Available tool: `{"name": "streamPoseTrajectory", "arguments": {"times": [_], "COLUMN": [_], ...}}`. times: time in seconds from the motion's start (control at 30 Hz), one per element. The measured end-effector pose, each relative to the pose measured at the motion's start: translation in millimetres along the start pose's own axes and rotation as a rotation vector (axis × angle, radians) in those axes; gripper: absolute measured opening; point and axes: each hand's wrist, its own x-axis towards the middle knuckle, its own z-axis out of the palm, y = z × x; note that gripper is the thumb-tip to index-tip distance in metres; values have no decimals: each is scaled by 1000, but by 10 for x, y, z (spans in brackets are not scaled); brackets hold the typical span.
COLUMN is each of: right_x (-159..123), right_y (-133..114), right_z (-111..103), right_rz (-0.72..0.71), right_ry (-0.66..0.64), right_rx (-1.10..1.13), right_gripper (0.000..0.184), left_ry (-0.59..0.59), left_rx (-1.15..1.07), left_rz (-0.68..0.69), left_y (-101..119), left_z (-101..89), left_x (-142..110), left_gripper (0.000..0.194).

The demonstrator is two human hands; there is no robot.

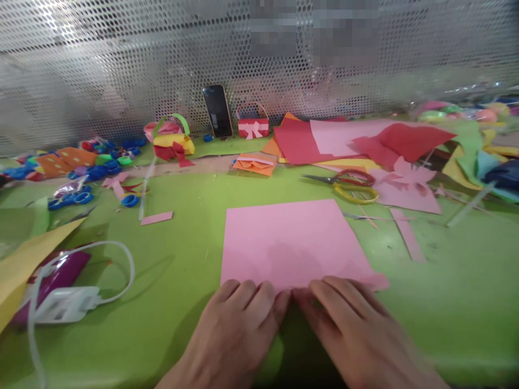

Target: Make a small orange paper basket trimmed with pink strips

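Note:
A sheet of pink paper (279, 237) lies flat on the green table in front of me. My left hand (239, 324) grips its near edge, fingers curled over the top and thumb at the edge. On the same edge, my right hand (352, 324) is closed in a like pinch, its thumb close to the left one near the middle. The near edge looks turned up under the fingers, and a small fold sticks out at the right corner. Beyond the sheet's right side lie scissors (354, 186) with red and yellow handles.
A phone (218, 111) leans against the perforated metal panel. Small paper bags stand near it, with an orange folded paper (255, 163) in front. Coloured sheets (340, 140) pile up at the back right. A white power strip (67, 303) with its cable lies at left.

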Motion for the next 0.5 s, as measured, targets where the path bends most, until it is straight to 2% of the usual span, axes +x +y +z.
{"name": "streamPoseTrajectory", "arguments": {"times": [0.07, 0.13, 0.3, 0.4, 0.5], "right_x": [56, 62, -188, -436, -618], "right_y": [-98, -113, 129, 310, 414], "right_z": [50, 31, -192, -283, -296], "right_rz": [89, 93, 28, -47, 23], "right_ry": [69, 66, -72, -146, -202], "right_rx": [43, 49, -64, -212, -297], "right_gripper": [42, 45, 38, 44, 52], "left_ry": [17, -1, -104, -76, -17], "left_rx": [0, -18, -70, -46, -5], "left_rz": [-8, -19, -18, -58, -43], "left_y": [2, -6, -33, -49, -89], "left_z": [-11, -24, -55, -52, -25], "left_x": [-1, -16, -105, -193, -353], "left_gripper": [33, 36, 48, 51, 54]}}
